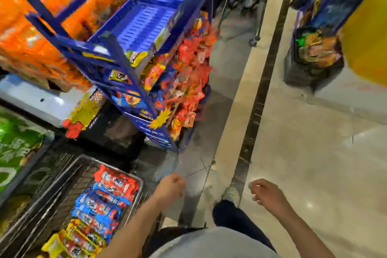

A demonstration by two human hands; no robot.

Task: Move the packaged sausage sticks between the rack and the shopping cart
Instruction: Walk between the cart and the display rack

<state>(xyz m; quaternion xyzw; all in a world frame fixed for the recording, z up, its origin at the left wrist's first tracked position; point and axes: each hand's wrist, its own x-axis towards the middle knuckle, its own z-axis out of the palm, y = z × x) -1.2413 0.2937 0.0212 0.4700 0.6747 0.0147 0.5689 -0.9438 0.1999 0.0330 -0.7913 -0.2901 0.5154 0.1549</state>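
Wide pale floor (303,163) right of rack (129,33), cut near to far by a dark strip (257,107). Only a narrow grey lane between rack's right edge and that strip. Cart (53,182) on the near-left side of rack, close to its foot, wire rim just beside the left forearm. Second cart (261,19) beyond rack's far right corner, legs and wheels showing. Dark basket (310,73) well right of rack, across the strip, heaped with packets.

Left hand (170,186) near side of rack's foot, just right of cart rim, arm reaching forward, fingers curled tight together in a fist, nothing visible inside. Right hand (266,192) well right of rack, past the strip, wrist bent, fingers loosely curled and a little apart, gripping nothing. Shoe (231,195) on the strip's edge, between the two hands.

Dense bunch of sausage packs (188,73) hanging on rack's right side, red and orange, blurred. More packs (114,186) lying flat in cart, near-left of rack, in a row: red farthest, blue in the middle, yellow nearest. Print unreadable. Slatted blue shelves (146,21) at rack's top.
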